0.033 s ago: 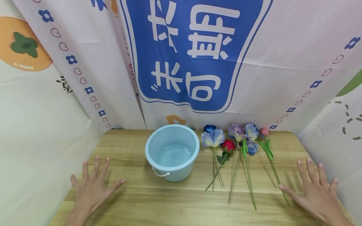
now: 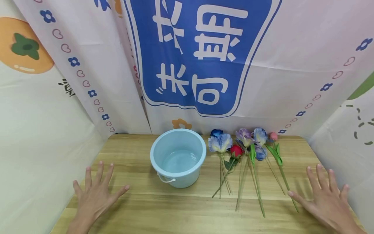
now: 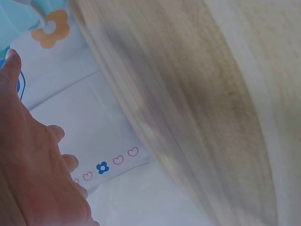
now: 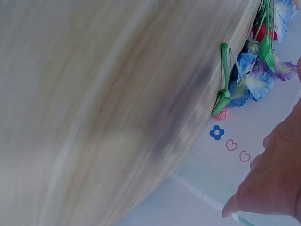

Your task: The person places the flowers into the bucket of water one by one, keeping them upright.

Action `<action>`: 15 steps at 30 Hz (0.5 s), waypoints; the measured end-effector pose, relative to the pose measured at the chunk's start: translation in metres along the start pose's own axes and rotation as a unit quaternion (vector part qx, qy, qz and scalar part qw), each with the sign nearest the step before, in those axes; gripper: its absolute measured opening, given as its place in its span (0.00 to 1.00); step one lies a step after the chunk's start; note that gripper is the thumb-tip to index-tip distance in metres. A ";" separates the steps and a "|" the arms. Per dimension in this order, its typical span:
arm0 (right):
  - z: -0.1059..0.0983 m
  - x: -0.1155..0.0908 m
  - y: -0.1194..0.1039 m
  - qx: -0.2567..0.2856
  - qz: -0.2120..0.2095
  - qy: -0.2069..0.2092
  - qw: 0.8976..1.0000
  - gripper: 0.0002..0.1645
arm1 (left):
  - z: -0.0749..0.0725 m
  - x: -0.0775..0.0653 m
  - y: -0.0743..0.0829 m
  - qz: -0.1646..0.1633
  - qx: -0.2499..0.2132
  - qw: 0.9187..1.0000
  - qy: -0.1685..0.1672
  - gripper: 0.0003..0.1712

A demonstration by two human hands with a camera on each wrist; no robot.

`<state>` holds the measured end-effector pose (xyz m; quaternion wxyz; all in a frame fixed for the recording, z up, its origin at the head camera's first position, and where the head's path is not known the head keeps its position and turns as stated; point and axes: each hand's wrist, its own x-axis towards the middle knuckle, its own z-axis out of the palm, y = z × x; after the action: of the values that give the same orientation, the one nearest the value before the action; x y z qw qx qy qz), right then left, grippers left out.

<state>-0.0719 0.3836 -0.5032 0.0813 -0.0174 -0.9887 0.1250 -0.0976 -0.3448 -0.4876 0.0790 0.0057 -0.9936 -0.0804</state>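
My left hand [image 2: 94, 196] is spread wide over the left side of the wooden table [image 2: 140, 211], holding nothing. On the right side my right hand [image 2: 330, 201] is spread the same way, its thumb near the stem of a pink flower [image 2: 273, 136]. A light blue bucket [image 2: 187, 178] with a white handle stands upright between the hands, nothing visible inside. Beside it lie several artificial flowers: a red rose [image 2: 236, 151], a dark blue bloom [image 2: 216, 132], a pale blue iris [image 2: 220, 143], a purple iris [image 2: 244, 137] and others, stems toward me.
A white cloth with a blue printed panel [image 2: 187, 81] hangs behind the table's back edge. White cloth [image 2: 38, 139] also closes off the left side, and another white cloth [image 2: 344, 143] the right.
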 end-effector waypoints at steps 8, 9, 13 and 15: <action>-0.001 0.000 -0.002 0.005 0.014 -0.009 1.000 0.72 | -0.002 0.002 0.001 0.004 0.001 1.000 0.002 0.63; -0.001 0.000 -0.002 0.006 0.017 -0.009 1.000 0.72 | -0.002 0.001 0.001 0.004 0.000 1.000 0.003 0.63; -0.001 0.000 -0.003 0.009 0.022 -0.009 1.000 0.72 | -0.002 0.001 0.002 0.005 -0.001 1.000 0.003 0.63; -0.001 0.000 -0.003 0.010 0.023 -0.008 1.000 0.72 | -0.002 0.001 0.002 0.005 0.001 1.000 0.003 0.63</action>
<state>-0.0713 0.3810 -0.5014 0.0703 -0.0379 -0.9874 0.1365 -0.0982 -0.3432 -0.4849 0.0820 0.0008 -0.9935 -0.0787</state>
